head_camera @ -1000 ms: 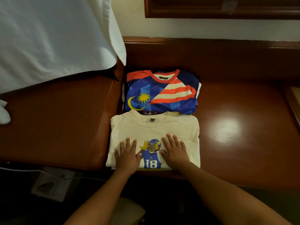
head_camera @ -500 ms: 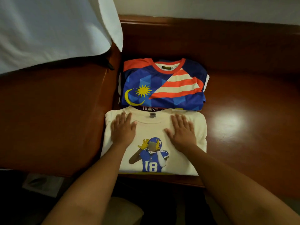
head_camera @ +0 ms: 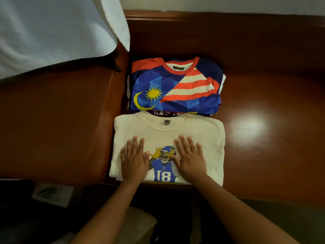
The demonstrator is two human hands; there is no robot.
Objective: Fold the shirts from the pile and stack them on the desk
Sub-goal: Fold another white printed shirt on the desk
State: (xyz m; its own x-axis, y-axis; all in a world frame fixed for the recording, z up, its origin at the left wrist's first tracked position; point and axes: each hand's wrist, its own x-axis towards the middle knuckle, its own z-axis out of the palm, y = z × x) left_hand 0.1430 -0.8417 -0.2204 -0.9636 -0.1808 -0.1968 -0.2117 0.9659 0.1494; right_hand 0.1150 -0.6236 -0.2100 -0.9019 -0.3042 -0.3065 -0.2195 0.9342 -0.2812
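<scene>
A folded cream T-shirt (head_camera: pixel 202 134) with a blue number 18 player print lies at the near edge of the brown wooden desk (head_camera: pixel 263 138). My left hand (head_camera: pixel 134 160) and my right hand (head_camera: pixel 190 158) press flat on it, fingers straight, either side of the print. Right behind it sits a stack of folded shirts topped by a blue jersey (head_camera: pixel 175 85) with a red collar, yellow moon and star, and red-white stripes. Edges of other folded shirts show under the jersey.
A white cloth (head_camera: pixel 52 32) hangs over the raised reddish surface (head_camera: pixel 61 129) at the left. The desk's back ledge (head_camera: pixel 228 23) runs along the wall. A wall socket (head_camera: pixel 52 193) shows low left, below the desk edge.
Both hands slid from the shirt's lower part up toward the collar, then back down to the middle beside the print. The shirts stayed in place.
</scene>
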